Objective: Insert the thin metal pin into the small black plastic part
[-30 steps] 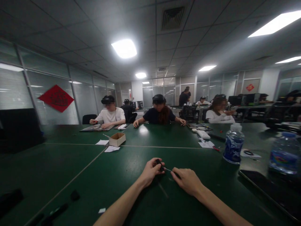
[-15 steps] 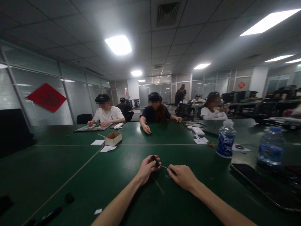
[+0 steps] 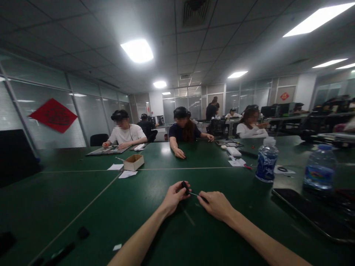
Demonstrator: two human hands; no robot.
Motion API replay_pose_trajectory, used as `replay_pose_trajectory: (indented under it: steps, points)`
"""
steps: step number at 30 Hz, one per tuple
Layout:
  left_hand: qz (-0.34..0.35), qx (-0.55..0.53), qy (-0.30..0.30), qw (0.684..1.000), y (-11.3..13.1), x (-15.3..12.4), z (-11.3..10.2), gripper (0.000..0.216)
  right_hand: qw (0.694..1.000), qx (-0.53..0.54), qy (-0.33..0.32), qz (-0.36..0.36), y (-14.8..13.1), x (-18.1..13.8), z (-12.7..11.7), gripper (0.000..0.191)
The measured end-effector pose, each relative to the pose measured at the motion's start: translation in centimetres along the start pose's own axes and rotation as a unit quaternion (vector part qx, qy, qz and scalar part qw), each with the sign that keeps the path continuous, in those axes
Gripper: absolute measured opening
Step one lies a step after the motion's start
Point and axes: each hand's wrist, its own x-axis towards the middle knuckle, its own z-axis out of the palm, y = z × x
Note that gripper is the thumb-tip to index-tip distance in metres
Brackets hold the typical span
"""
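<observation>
Above the green table (image 3: 149,214), my left hand (image 3: 174,199) is closed on a small black block-shaped part (image 3: 185,187), held between thumb and fingers. My right hand (image 3: 216,205) grips a screwdriver (image 3: 194,194); its handle is mostly hidden in the fingers. The thin metal shaft reaches left to the black part. Whether its tip sits inside the part or only touches it, I cannot tell.
To the right stand two water bottles (image 3: 266,162) (image 3: 320,170) and a phone (image 3: 310,214). An open small box (image 3: 134,163) lies ahead left near paper slips. Black pieces (image 3: 83,232) lie at lower left. Co-workers (image 3: 126,133) sit across the table.
The black part in my left hand has tilted and shifted slightly right. My right hand stays nearly in place on the screwdriver. A co-worker's hand opposite has moved a little right.
</observation>
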Motion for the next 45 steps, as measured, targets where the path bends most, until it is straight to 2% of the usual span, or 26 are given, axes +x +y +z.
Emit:
replay_pose_trajectory:
  steps: [10, 19, 25, 39, 45]
  points:
    - [0.001, 0.042, 0.000, 0.999, 0.3, -0.2, 0.3, 0.045, 0.999, -0.030, -0.008, -0.017, -0.4, -0.2, -0.6, 0.032]
    - [-0.004, 0.092, -0.035, 0.995, 0.9, -0.4, 0.5, 0.035, 0.999, -0.030, -0.023, -0.020, -0.4, -0.3, -0.7, 0.031]
    - [0.000, 0.105, -0.046, 0.993, 0.8, -0.3, 0.5, 0.034, 0.997, -0.067, -0.021, -0.017, -0.3, -0.2, -0.4, 0.031]
    - [0.006, 0.121, -0.054, 0.991, 1.4, -0.5, 0.9, 0.031, 1.000, -0.018, -0.010, -0.014, -0.1, -0.2, 0.1, 0.032]
    - [0.003, 0.121, -0.053, 0.991, 1.1, -0.4, 0.6, 0.033, 0.999, -0.010, -0.014, -0.039, 0.0, -0.3, -0.2, 0.032]
